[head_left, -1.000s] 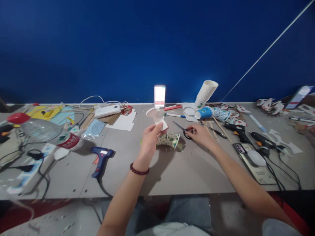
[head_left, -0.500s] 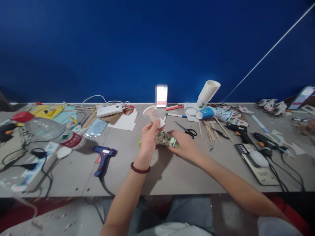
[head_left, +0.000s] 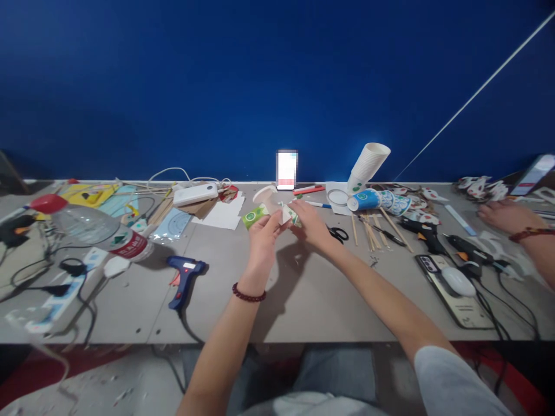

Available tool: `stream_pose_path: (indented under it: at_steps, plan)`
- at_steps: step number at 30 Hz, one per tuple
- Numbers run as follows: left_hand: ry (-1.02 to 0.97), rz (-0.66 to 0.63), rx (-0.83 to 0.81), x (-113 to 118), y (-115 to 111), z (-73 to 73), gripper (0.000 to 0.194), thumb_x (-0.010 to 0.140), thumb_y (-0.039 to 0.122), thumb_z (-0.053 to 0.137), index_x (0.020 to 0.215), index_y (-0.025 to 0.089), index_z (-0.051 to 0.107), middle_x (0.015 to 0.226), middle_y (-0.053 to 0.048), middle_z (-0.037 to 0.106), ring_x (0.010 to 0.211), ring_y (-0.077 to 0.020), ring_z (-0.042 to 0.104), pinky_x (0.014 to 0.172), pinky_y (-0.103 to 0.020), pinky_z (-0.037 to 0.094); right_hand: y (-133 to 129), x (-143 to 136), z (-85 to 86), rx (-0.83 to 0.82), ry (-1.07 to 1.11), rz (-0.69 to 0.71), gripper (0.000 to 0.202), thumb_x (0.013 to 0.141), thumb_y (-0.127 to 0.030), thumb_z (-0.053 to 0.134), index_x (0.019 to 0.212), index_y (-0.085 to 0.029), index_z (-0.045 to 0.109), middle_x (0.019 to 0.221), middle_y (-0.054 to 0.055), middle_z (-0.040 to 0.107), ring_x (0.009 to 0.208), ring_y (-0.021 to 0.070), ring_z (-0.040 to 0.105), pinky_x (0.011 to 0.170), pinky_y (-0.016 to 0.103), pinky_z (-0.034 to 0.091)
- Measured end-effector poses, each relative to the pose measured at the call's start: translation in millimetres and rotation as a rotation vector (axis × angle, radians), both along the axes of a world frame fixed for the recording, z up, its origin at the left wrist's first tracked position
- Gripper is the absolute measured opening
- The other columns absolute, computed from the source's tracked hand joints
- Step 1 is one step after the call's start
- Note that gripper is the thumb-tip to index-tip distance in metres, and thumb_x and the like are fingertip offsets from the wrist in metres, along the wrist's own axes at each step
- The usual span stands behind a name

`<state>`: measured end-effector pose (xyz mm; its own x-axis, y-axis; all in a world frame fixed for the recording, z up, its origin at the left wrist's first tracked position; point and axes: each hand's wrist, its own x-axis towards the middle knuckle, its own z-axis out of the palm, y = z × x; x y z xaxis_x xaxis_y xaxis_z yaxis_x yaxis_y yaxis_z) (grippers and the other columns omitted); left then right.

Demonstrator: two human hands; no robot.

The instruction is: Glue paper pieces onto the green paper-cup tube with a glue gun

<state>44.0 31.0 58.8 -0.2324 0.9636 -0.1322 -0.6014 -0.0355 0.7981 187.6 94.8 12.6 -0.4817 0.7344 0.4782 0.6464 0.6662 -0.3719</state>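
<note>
Above the middle of the table my two hands are close together. My left hand (head_left: 263,236) is closed, pinching a curved white paper piece (head_left: 265,199) that looks cut from a paper cup. My right hand (head_left: 311,224) is bent round the right part of a green-and-white printed paper piece (head_left: 255,216), whose left end sticks out behind my left fingers. Where the two paper pieces meet is hidden by my fingers. Black-handled scissors (head_left: 339,233) lie just beyond my right hand, partly covered by it.
On the left are a blue glue gun (head_left: 186,280), a plastic bottle (head_left: 97,228) and a power strip (head_left: 71,294). To the right lie wooden sticks (head_left: 370,234), stacked paper cups (head_left: 368,164), black glue guns and a phone (head_left: 453,294). Another person's hand (head_left: 505,216) rests at far right.
My right hand has moved up and left, closer to my left hand. The green printed piece has turned, showing more of its left end. Another person's hand has come in at right.
</note>
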Motion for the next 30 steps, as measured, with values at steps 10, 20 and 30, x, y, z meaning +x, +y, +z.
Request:
stream_pose_path:
  at_steps: [10, 20, 30]
  plan:
    - [-0.071, -0.094, -0.068, 1, -2, 0.2, 0.024, 0.059, 0.029, 0.083, 0.070, 0.015, 0.067, 0.075, -0.003, 0.071, 0.076, -0.0184, 0.071, 0.082, -0.031, 0.053, -53, 1, 35.8, -0.020, 0.501, -0.021, 0.019, 0.083, -0.024, 0.058, 0.102, -0.022, 0.061, 0.104, 0.008, 0.066, 0.098, 0.0230, 0.062, 0.089, 0.039, 0.050]
    - [-0.022, -0.182, -0.086, 6, -4, -1.4, 0.028, 0.056, 0.031, 0.084, 0.074, 0.014, 0.069, 0.077, -0.003, 0.071, 0.073, -0.0155, 0.069, 0.084, -0.032, 0.053, -61, 2, 43.7, -0.021, 0.429, -0.150, 0.012, 0.083, -0.024, 0.057, 0.092, -0.024, 0.065, 0.101, 0.007, 0.067, 0.102, 0.0237, 0.062, 0.095, 0.041, 0.048]
    - [0.126, -0.232, -0.134, 8, -6, -3.4, 0.034, 0.056, 0.039, 0.084, 0.073, 0.014, 0.069, 0.077, -0.006, 0.071, 0.071, -0.0182, 0.069, 0.070, -0.030, 0.055, -64, 12, 37.5, -0.032, 0.475, -0.205, 0.009, 0.084, -0.027, 0.059, 0.082, -0.023, 0.067, 0.093, 0.007, 0.068, 0.095, 0.0230, 0.063, 0.087, 0.039, 0.051]
